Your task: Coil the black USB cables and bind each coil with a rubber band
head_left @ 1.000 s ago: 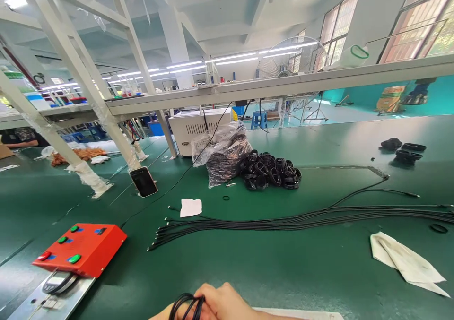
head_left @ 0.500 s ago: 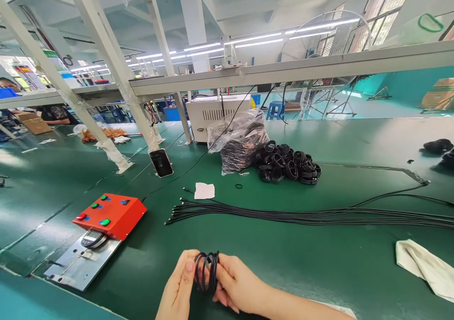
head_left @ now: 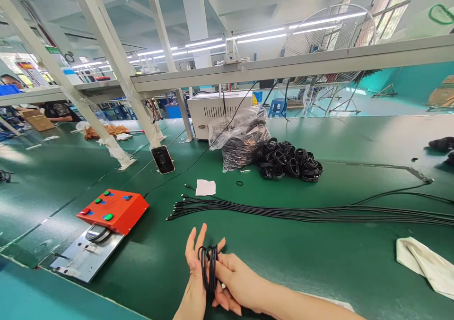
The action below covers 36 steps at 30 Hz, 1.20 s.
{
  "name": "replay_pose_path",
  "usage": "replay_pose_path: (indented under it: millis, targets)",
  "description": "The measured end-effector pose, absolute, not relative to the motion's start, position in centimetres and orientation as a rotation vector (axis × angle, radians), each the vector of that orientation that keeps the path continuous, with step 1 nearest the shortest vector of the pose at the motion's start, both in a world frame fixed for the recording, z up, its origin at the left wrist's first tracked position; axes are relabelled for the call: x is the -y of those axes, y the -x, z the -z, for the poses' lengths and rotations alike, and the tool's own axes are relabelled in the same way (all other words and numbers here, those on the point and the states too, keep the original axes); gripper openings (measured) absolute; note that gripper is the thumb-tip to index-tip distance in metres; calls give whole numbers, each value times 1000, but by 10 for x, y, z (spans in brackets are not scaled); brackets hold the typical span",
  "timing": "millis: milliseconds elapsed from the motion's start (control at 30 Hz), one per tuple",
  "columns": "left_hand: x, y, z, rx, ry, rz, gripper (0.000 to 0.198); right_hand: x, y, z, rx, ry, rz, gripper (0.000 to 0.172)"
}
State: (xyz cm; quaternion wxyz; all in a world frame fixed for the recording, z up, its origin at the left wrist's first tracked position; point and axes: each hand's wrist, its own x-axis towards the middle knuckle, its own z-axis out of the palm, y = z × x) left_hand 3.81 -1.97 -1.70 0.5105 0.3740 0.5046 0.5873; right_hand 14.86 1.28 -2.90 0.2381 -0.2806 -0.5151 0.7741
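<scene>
My two hands are low in the middle of the view, holding a small coil of black cable upright between them. My left hand has its fingers spread, with the coil against its palm. My right hand pinches the coil from the right. Several long black cables lie side by side on the green workbench mat, a little above my hands. Farther back sits a heap of black cable coils.
A plastic-wrapped bag of coils stands beside the heap. To the left are a red box with push buttons on a metal plate and a phone. A white cloth lies at right. Steel shelf posts rise behind.
My hands have risen from the bottom edge into view, and the left fingers have spread apart. The view has tilted downward, so the bench shows more and the background has shifted.
</scene>
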Motion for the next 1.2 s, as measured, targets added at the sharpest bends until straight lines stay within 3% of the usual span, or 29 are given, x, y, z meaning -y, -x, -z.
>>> replay_pose_path:
  millis: [167, 300, 433, 567, 733, 1000, 1200]
  targets:
    - [27, -33, 14, -1153, -1006, -1182, 72, -13, -149, 34, 1509, 887, -2082, 41]
    - [23, -35, 16, -1327, -1064, -1292, 51, -15, -149, 37, 1675, 986, -2021, 46]
    - [15, -42, 20, -1434, -1045, -1348, 38, -20, -153, 26, 1803, 1083, -1913, 37]
    - [12, -42, 20, -1328, -896, -1354, 37, -25, -167, 5, 2025, 1129, -1814, 42]
    - [12, -41, 22, -1259, -765, -1373, 36, -28, -180, -11, 2270, 1237, -1396, 39]
    - [15, -39, 23, -1367, -940, -1268, 40, -28, -164, 7, 2155, 1307, -1459, 41]
    - [18, -40, 21, -1447, -1183, -1298, 34, -19, -160, 4, 2293, 1420, -1163, 35]
